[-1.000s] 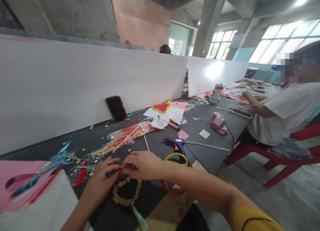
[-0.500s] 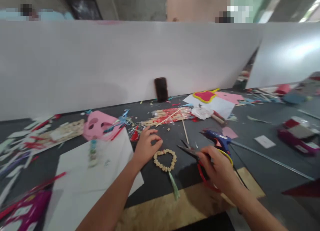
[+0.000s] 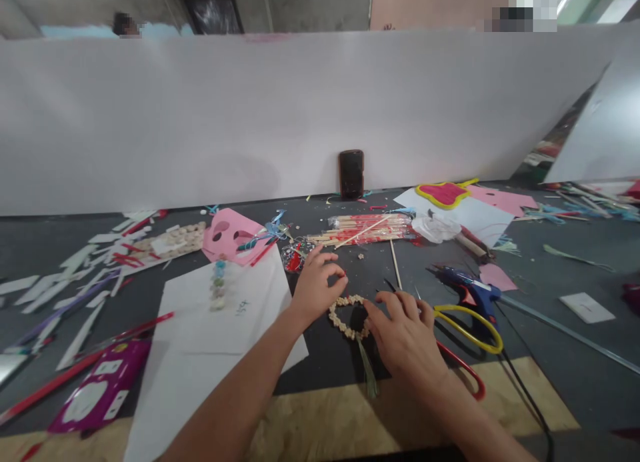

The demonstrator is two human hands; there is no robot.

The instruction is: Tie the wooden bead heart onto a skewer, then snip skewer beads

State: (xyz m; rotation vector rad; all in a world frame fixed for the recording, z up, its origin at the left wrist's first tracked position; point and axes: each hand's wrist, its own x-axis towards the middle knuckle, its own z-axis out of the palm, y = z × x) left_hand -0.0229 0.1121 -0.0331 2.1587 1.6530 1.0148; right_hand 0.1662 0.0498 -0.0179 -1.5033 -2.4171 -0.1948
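Observation:
A small heart-shaped ring of pale beads (image 3: 347, 317) lies on the dark tabletop (image 3: 320, 389), with a green tassel (image 3: 370, 375) hanging from its lower tip. My right hand (image 3: 405, 335) rests at the heart's right side, its fingers apart and the thumb at the beads. My left hand (image 3: 315, 292) curves just above the heart's left side, holding nothing. To the right lie scissors with yellow and red handles (image 3: 465, 332), close to a blue glue gun (image 3: 470, 289). A white paper sheet (image 3: 215, 335) lies left of my left forearm.
A pink foam mask (image 3: 230, 235) and a plastic-wrapped bundle of sticks (image 3: 360, 229) lie beyond my hands. Paper strips are scattered at the left. A phone (image 3: 351, 174) leans against the tall white board (image 3: 250, 115) along the table's far side.
My right hand has let go of the scissors, which now lie on the table. That hand has moved left onto the heart, and my left hand has shifted closer to it.

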